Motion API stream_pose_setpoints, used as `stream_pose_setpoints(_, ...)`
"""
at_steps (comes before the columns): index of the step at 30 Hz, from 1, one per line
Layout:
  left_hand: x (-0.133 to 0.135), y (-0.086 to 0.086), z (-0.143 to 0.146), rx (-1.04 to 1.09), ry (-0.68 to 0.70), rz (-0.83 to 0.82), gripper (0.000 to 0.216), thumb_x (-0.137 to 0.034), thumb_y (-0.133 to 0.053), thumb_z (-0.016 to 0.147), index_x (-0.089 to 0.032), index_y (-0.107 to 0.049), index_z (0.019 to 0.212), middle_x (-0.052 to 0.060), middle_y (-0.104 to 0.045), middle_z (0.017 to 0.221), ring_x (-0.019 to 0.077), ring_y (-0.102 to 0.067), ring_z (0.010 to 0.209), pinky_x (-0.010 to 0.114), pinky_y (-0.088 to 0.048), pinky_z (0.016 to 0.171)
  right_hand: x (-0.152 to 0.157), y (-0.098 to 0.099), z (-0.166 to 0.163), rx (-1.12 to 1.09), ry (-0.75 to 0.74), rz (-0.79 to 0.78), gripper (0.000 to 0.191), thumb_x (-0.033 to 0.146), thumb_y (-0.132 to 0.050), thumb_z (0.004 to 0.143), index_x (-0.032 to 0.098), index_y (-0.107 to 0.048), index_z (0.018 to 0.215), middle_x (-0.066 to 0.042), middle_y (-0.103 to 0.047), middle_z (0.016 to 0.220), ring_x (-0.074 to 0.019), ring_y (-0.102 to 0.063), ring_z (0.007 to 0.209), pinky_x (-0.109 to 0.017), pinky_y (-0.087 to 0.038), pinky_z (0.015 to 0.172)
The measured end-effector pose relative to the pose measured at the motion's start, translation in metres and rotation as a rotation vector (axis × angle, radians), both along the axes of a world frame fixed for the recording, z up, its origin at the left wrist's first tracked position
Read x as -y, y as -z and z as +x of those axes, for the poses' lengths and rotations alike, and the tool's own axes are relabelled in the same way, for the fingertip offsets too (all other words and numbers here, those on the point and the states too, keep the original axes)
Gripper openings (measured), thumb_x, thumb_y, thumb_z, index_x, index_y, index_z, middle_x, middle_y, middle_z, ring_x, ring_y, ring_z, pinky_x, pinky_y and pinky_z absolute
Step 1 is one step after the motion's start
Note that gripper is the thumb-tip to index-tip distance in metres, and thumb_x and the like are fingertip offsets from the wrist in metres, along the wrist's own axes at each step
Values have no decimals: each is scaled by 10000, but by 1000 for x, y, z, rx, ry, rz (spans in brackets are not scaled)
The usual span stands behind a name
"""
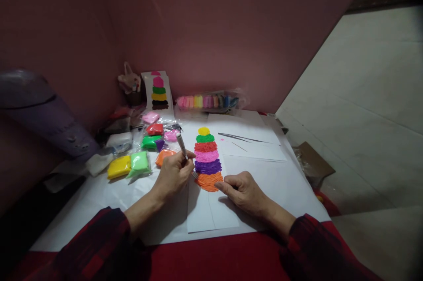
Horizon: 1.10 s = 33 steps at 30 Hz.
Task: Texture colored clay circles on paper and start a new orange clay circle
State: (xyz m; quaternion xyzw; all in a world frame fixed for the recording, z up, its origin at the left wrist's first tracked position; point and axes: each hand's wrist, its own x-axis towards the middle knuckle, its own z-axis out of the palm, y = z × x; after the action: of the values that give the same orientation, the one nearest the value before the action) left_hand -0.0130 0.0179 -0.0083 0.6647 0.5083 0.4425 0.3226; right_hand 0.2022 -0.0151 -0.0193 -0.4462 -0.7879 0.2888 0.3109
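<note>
My left hand [173, 175] is closed around a white pen-like tool [181, 143], its tip at the left edge of the orange clay band [209, 181]. That band is the lowest of a stack of coloured clay bands [206, 156] (yellow, green, red, pink, purple, orange) pressed onto a white sheet [211, 215]. My right hand [243, 190] rests with curled fingers on the paper, fingertips touching the orange band's right edge and holding the sheet down.
Bags of coloured clay [132, 164] lie left of the sheet. A finished clay picture [159, 91] leans on the wall, with a pack of clay sticks [208, 101] beside it. More white sheets [251, 142] lie behind. A cardboard box [312, 164] sits off the right edge.
</note>
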Motion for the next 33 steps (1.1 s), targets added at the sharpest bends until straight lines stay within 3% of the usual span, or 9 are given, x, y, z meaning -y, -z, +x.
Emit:
stream_pose_setpoints(10, -2, -3, -4, -27, -68, 126, 199, -222, -499, 775, -146, -662, 861, -74, -476, 464, 74, -423, 359, 202, -350, 413, 0, 1, 0, -5, -3, -8, 509, 387, -492, 901, 196, -252, 495, 63, -216, 500, -72, -197, 476, -232, -191, 449)
stream_pose_setpoints(16, 12, -5, 8, 193, 31, -80, 180, -266, -539, 780, -141, -642, 860, -42, -573, 522, 72, -452, 330, 194, -346, 349, -1, 2, 1, -1, -7, 6, 514, 387, -499, 906, 192, -282, 482, 63, -224, 500, -72, -201, 477, -232, -195, 446)
stream_pose_setpoints(20, 20, -5, 16, 252, 76, -160, 182, -300, -572, 783, -147, -632, 861, -59, -530, 474, 74, -445, 308, 182, -339, 318, -1, 2, 1, 2, -8, 4, 534, 404, -496, 913, 188, -288, 471, 63, -215, 500, -71, -194, 477, -227, -192, 436)
stream_pose_setpoints(28, 21, -1, 19, 263, 108, -149, 186, -329, -587, 809, -155, -634, 856, -60, -520, 480, 79, -469, 316, 179, -374, 320, 0, -1, 2, -11, -33, -9, 532, 412, -502, 911, 191, -270, 487, 69, -208, 493, -66, -193, 467, -233, -183, 443)
stream_pose_setpoints(33, 23, -2, 20, 245, 110, -146, 185, -329, -584, 812, -153, -630, 846, -56, -528, 477, 79, -465, 312, 178, -369, 318, 7, -7, 3, -29, -195, 162, 520, 423, -520, 905, 194, -317, 484, 72, -256, 471, -75, -215, 462, -250, -218, 471)
